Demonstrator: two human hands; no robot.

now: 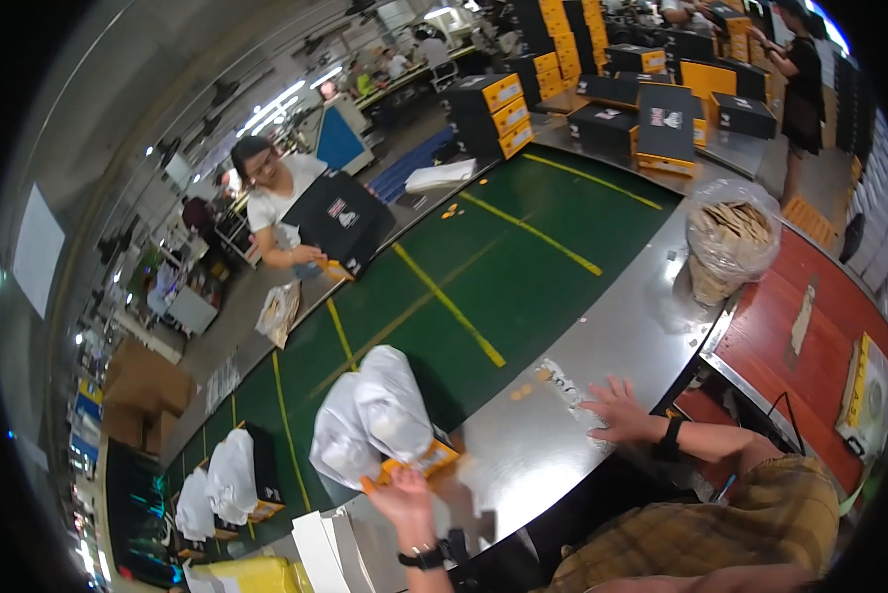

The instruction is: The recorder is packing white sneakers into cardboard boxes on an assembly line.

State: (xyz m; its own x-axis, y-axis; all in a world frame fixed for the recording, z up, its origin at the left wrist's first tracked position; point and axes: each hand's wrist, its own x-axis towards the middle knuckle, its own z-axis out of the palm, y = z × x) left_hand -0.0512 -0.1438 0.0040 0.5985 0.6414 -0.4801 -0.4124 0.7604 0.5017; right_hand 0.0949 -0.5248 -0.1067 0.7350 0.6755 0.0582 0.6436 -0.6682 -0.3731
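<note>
My left hand [404, 501] is stretched out palm up at the near edge of the green conveyor belt [414, 326]. Its fingers reach to a black and orange shoebox [426, 459]; whether they touch it I cannot tell. Two bundles wrapped in white paper [373, 410] sit on that box and hide most of it. My right hand [624, 413] hovers over or rests on the metal ledge [533, 474], fingers spread and holding nothing. Dark bands circle both wrists.
Across the belt a person [276, 198] holds a black shoebox [340, 222]. More boxes with white bundles [228, 479] stand at the left. A clear bag of brown pieces [730, 232] sits at the right, beside a red tabletop [800, 336]. Stacked boxes [493, 114] stand at the back.
</note>
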